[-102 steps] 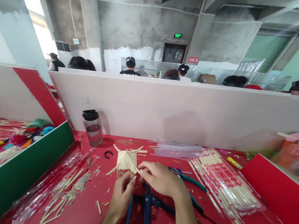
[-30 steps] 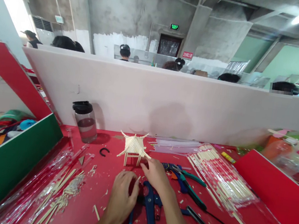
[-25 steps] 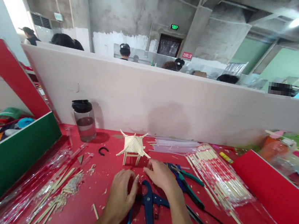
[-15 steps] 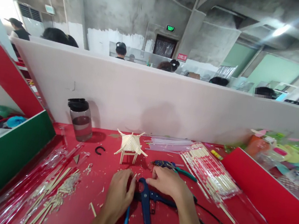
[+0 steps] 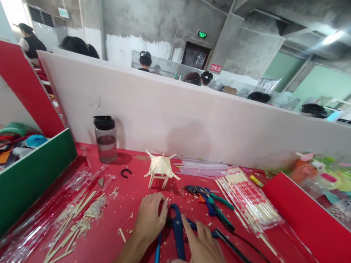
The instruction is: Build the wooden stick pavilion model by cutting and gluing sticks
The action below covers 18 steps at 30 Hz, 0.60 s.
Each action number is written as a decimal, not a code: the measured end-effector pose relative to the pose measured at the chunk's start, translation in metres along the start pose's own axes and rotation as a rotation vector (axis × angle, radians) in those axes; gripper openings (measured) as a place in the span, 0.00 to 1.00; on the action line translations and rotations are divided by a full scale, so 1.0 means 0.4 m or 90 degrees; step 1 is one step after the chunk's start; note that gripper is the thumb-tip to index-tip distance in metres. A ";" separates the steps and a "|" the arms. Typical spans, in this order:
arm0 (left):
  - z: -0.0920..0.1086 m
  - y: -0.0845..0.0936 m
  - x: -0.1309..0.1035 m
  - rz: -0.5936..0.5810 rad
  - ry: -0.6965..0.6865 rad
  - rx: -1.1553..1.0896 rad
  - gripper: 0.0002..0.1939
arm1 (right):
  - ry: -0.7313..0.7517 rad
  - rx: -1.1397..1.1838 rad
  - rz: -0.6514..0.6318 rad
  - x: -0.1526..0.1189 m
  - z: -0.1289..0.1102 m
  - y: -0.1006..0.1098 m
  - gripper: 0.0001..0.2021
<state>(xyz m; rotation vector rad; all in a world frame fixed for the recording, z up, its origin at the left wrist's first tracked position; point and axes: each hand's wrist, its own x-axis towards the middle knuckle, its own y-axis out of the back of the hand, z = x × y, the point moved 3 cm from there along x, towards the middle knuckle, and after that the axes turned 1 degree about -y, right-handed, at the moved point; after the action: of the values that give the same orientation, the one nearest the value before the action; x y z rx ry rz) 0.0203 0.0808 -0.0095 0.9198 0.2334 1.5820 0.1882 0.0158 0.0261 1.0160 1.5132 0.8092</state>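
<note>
A small pavilion model of pale wooden sticks stands upright on the red table, just beyond my hands. My left hand is closed, thumb against fingers, with a small pale end, likely of a short wooden stick, showing at the tips. Beside it lies a blue pair of cutters with its handles apart. My right hand is open, fingers spread, over one cutter handle and touching or close to the other. Below my left hand lies a slim blue rod-like tool.
Cut stick scraps lie at left. Pliers, a glue gun with a black cable and bagged sticks are at right. A water bottle stands behind. Green and red dividers edge the table.
My right hand has moved back from the pliers toward me, its fingers spreading over the cutter handles. My left hand keeps its pinch. The view has shifted slightly left.
</note>
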 end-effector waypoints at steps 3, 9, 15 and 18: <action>0.003 0.012 -0.001 0.011 0.013 -0.033 0.08 | 0.011 -0.026 0.123 0.005 0.007 -0.037 0.39; 0.010 0.033 -0.001 0.043 0.044 -0.097 0.08 | 0.059 -0.043 0.241 0.025 0.029 -0.044 0.29; 0.005 0.040 -0.004 0.098 0.103 -0.231 0.12 | 0.166 0.294 0.153 0.026 0.038 0.037 0.27; 0.002 0.041 -0.006 0.117 0.123 -0.290 0.13 | 0.223 0.523 0.020 0.032 0.011 0.068 0.27</action>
<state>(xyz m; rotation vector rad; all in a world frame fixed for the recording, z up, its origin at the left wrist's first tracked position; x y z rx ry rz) 0.0085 0.0743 0.0002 0.4445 -0.0811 1.7963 0.1969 0.0382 0.0446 1.5419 2.2157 0.3756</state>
